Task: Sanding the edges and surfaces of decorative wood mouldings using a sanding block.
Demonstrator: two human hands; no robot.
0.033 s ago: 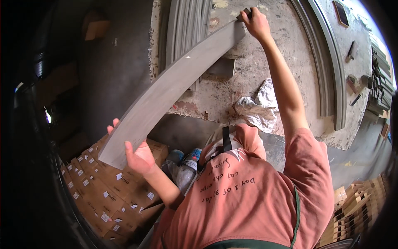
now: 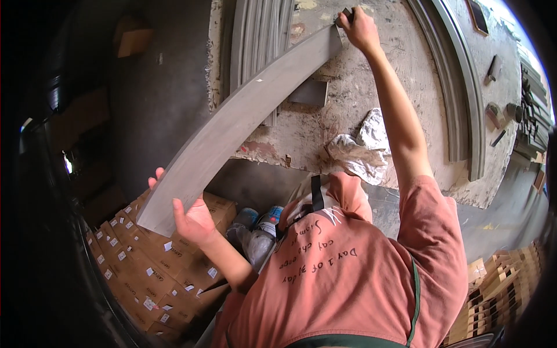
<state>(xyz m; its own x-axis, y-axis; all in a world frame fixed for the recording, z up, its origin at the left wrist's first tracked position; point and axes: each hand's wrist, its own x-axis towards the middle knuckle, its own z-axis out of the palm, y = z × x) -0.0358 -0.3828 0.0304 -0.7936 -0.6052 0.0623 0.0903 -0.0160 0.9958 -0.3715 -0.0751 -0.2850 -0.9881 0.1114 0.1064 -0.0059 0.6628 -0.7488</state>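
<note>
- head view: person in a salmon t-shirt [image 2: 360, 272] holds a long curved grey moulding strip [image 2: 232, 127] with both hands, strip runs diagonally from lower left to upper right, held up off the worktable [image 2: 406, 104].
- left hand [image 2: 188, 214] wraps the lower end of the strip, thumb on the near face, fingers behind the edge, closed on it.
- right hand [image 2: 360, 26] at the far upper end, arm stretched out, fingers pinched closed on the strip's tip, just over the tabletop.
- upper part of the strip crosses over the rough, plaster-stained worktable; lower part hangs past the table edge above stacked cardboard boxes [image 2: 151, 261].
- crumpled white rag [image 2: 362, 148] lies on the table near the person's right arm, apart from the strip.
- bundle of straight grey mouldings [image 2: 258, 35] lies on the table behind the strip.
- big curved grey arch frame [image 2: 464, 104] lies on the right side of the table.
- plastic bottles [image 2: 258, 229] stand below the table beside the boxes.
- stacked wood pieces [image 2: 499, 296] at lower right.
</note>
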